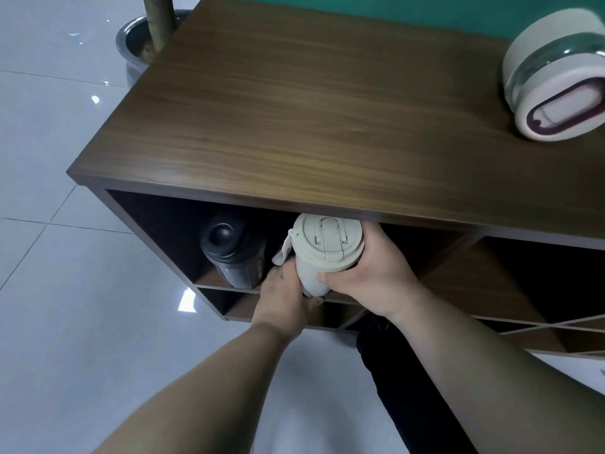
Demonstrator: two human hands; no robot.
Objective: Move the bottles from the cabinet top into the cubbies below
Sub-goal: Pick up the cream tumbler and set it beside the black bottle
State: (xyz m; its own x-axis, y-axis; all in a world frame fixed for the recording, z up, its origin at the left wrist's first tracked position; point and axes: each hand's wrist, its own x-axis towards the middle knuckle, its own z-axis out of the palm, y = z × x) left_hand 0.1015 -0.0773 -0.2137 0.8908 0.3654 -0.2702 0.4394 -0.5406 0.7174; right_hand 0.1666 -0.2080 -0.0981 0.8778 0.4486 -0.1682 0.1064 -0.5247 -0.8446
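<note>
Both hands hold a cream bottle (322, 253) at the mouth of the upper left cubby (157, 231), just under the front edge of the cabinet top (294, 103): the right hand (373, 276) has its grip wrapped closed round the body from 3 o'clock, and the left hand (284, 296) is closed on its lower end at 7 o'clock. A black bottle (234, 253) stands in the same cubby at 9 o'clock of the cream one. A pale green-banded bottle (553, 73) lies tipped on the cabinet top at 2 o'clock.
</note>
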